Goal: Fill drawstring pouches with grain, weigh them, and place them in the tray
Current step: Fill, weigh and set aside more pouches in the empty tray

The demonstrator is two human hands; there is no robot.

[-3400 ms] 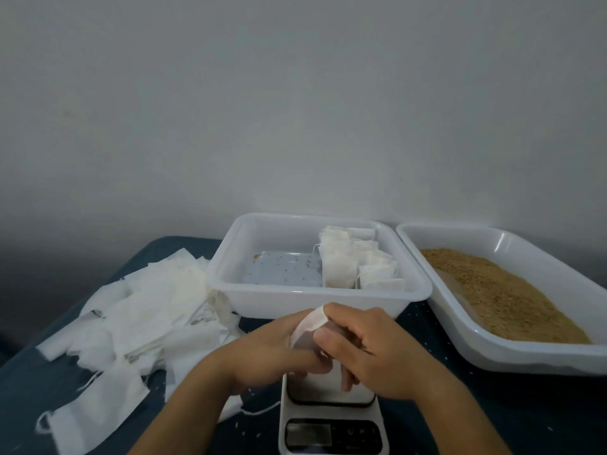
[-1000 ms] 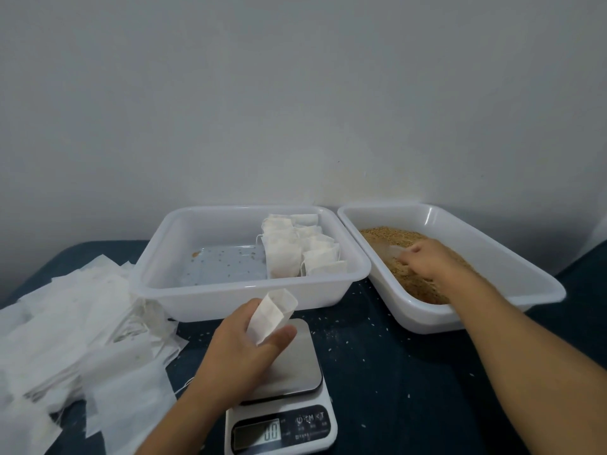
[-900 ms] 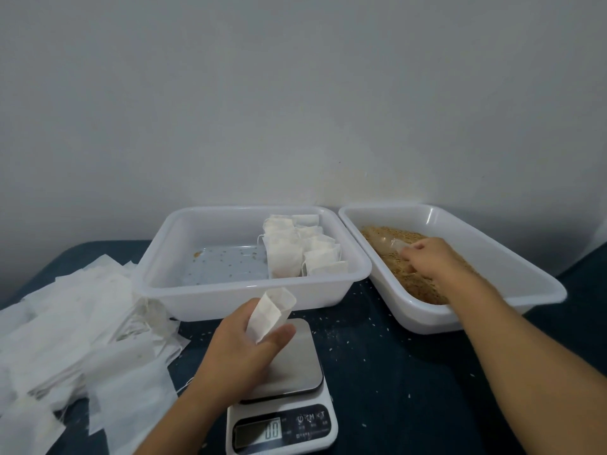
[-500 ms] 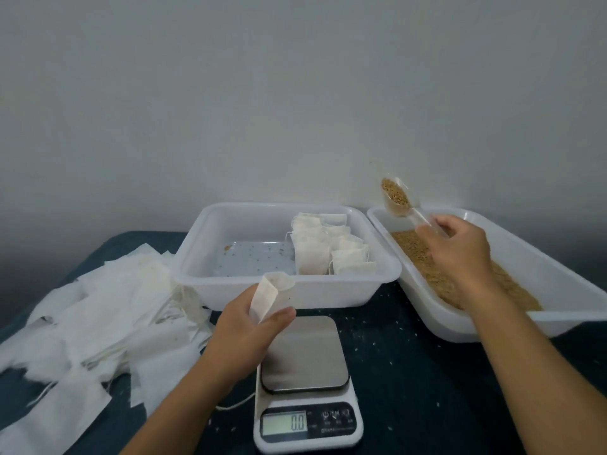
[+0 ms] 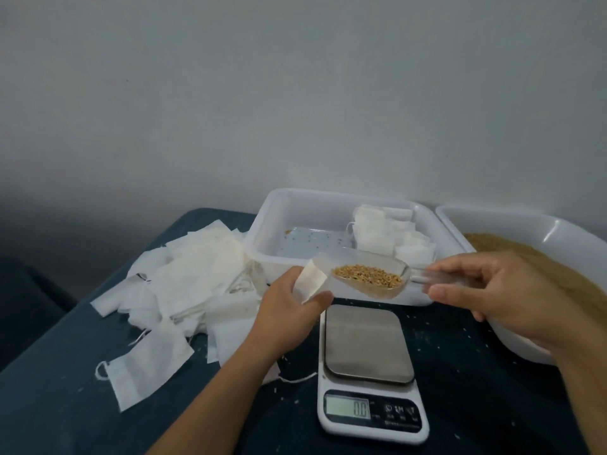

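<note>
Two hands work above a dark blue table (image 5: 65, 405). Nearest the camera sits a white digital scale (image 5: 369, 372), its steel platform bare and its display reading 0.0. Just beyond it, the left hand (image 5: 289, 310) grips an empty white drawstring pouch (image 5: 310, 280), thumb and fingers curled round its lower part, with its mouth held open and facing right. The right hand (image 5: 502, 290) pinches the handle of a clear plastic scoop (image 5: 371, 277) between thumb and fingertips; the scoop is loaded with brown grain and its front lip sits right at the pouch mouth, though whether they touch is unclear. To the left lies a loose heap of empty pouches (image 5: 184, 284), some with strings trailing. Farther back stands a white tray (image 5: 262, 231) with several filled pouches (image 5: 384, 238) packed upright in its right part and a few stray grains on its floor. At the right edge, a second white tub (image 5: 558, 231) holds the bulk grain (image 5: 542, 267). Behind everything rises a plain pale wall (image 5: 295, 93).
</note>
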